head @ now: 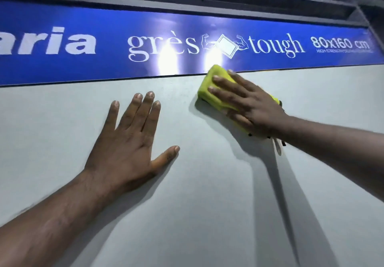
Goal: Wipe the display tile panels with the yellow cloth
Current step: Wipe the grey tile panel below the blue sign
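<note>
Below the blue sign (270, 59), straight-fingered hands press the grey panel (207, 204): left hand (128, 142) bare, right hand (247, 102) on folded yellow cloth (204, 93).

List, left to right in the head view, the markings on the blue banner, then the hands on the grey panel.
Blue banner: "aria" → "grès" → flexing-arms tile logo → "tough" → "80x160 cm". Grey panel: left hand, flat → right hand, pressing the yellow cloth.
</note>
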{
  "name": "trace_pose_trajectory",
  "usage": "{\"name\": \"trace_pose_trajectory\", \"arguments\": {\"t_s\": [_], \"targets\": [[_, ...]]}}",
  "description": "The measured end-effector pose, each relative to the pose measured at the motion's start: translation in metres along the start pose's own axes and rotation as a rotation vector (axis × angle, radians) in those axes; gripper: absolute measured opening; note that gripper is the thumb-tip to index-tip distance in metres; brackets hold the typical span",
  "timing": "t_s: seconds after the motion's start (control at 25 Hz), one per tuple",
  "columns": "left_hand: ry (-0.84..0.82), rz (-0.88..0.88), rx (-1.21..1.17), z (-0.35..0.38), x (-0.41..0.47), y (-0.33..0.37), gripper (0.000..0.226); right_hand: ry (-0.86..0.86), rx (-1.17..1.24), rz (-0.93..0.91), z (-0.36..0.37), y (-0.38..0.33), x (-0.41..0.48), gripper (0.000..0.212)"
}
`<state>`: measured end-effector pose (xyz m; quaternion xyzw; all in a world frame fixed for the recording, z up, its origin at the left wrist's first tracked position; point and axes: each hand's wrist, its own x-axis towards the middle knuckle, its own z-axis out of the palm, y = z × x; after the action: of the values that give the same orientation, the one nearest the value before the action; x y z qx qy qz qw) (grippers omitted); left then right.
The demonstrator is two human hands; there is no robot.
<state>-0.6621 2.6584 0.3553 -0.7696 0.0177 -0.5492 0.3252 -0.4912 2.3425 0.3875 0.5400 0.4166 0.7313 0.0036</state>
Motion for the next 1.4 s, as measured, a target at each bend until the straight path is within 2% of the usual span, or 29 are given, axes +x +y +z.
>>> {"name": "trace_pose_trajectory", "arguments": {"t_s": [0.08, 0.12, 0.16, 0.24, 0.28, 0.32, 0.36, 0.4, 0.44, 0.48, 0.56, 0.6, 0.64, 0.68, 0.76, 0.8, 0.84, 0.92, 0.96, 1.0, 1.08, 1.12, 1.16, 1.24, 1.28, 1.32, 1.4], "targets": [[0.041, 0.013, -0.011, 0.005, 0.013, 0.019, 0.103, 0.147, 0.012, 0.481, 0.005, 0.011, -0.003, 0.054], [0.056, 0.018, -0.008, 0.009, 0.019, 0.029, 0.102, 0.163, -0.014, 0.489, 0.008, 0.01, -0.009, 0.055], [0.07, 0.026, -0.001, 0.012, 0.025, 0.039, 0.102, 0.129, -0.04, 0.327, 0.011, 0.007, -0.02, 0.055], [0.101, 0.045, 0.023, 0.017, 0.032, 0.057, 0.101, -0.054, 0.032, -0.131, 0.001, 0.019, -0.043, 0.056], [0.112, 0.045, 0.035, 0.02, 0.036, 0.064, 0.1, -0.071, 0.026, -0.188, -0.004, 0.034, -0.046, 0.056], [0.119, 0.035, 0.041, 0.021, 0.039, 0.069, 0.1, -0.03, 0.001, -0.109, -0.003, 0.048, -0.046, 0.056], [0.123, 0.026, 0.044, 0.022, 0.041, 0.071, 0.1, 0.04, -0.012, 0.102, 0.0, 0.057, -0.047, 0.055], [0.127, 0.021, 0.044, 0.022, 0.043, 0.073, 0.1, 0.087, 0.023, 0.394, 0.002, 0.058, -0.045, 0.056], [0.134, 0.02, 0.045, 0.023, 0.044, 0.074, 0.101, 0.116, 0.039, 0.518, 0.005, 0.058, -0.048, 0.056], [0.14, 0.021, 0.047, 0.024, 0.046, 0.075, 0.102, 0.111, 0.016, 0.43, 0.005, 0.053, -0.055, 0.055], [0.145, 0.027, 0.059, 0.022, 0.047, 0.077, 0.103, -0.056, 0.04, -0.069, -0.002, 0.052, -0.077, 0.053], [0.148, 0.044, 0.065, 0.023, 0.048, 0.079, 0.103, -0.108, 0.025, -0.234, -0.009, 0.063, -0.084, 0.052], [0.147, 0.062, 0.07, 0.023, 0.05, 0.081, 0.103, -0.11, -0.016, -0.218, -0.011, 0.077, -0.086, 0.053], [0.138, 0.079, 0.074, 0.023, 0.053, 0.082, 0.104, -0.062, -0.028, -0.053, -0.009, 0.09, -0.089, 0.054], [0.126, 0.1, 0.068, 0.023, 0.061, 0.087, 0.105, 0.01, 0.092, 0.676, -0.002, 0.091, -0.086, 0.056], [0.132, 0.1, 0.067, 0.024, 0.065, 0.091, 0.105, 0.029, 0.066, 0.772, -0.003, 0.085, -0.086, 0.056], [0.131, 0.108, 0.071, 0.024, 0.069, 0.096, 0.104, 0.013, -0.005, 0.594, -0.004, 0.076, -0.088, 0.056], [0.105, 0.151, 0.055, 0.024, 0.076, 0.112, 0.102, -0.092, 0.012, 0.025, -0.008, 0.082, -0.118, 0.052], [0.099, 0.167, 0.04, 0.023, 0.081, 0.121, 0.101, -0.101, -0.001, -0.016, -0.014, 0.093, -0.125, 0.052], [0.098, 0.175, 0.027, 0.023, 0.086, 0.13, 0.101, -0.067, -0.002, 0.123, -0.016, 0.107, -0.131, 0.054], [0.093, 0.184, 0.016, 0.023, 0.097, 0.15, 0.101, 0.017, 0.14, 0.771, -0.014, 0.121, -0.13, 0.056], [0.094, 0.194, 0.013, 0.024, 0.102, 0.161, 0.102, 0.018, 0.137, 0.847, -0.016, 0.124, -0.13, 0.056], [0.099, 0.196, 0.008, 0.026, 0.107, 0.172, 0.102, 0.001, 0.05, 0.621, -0.017, 0.127, -0.134, 0.055], [0.117, 0.182, -0.002, 0.03, 0.119, 0.19, 0.102, -0.102, 0.01, 0.001, -0.014, 0.15, -0.163, 0.053], [0.132, 0.168, -0.001, 0.032, 0.128, 0.203, 0.102, -0.101, -0.011, -0.082, -0.019, 0.171, -0.17, 0.053], [0.139, 0.151, 0.005, 0.034, 0.136, 0.216, 0.102, -0.055, -0.005, 0.023, -0.019, 0.194, -0.179, 0.054], [0.134, 0.131, 0.017, 0.038, 0.152, 0.242, 0.103, 0.037, 0.109, 0.593, -0.017, 0.217, -0.187, 0.056]]}}
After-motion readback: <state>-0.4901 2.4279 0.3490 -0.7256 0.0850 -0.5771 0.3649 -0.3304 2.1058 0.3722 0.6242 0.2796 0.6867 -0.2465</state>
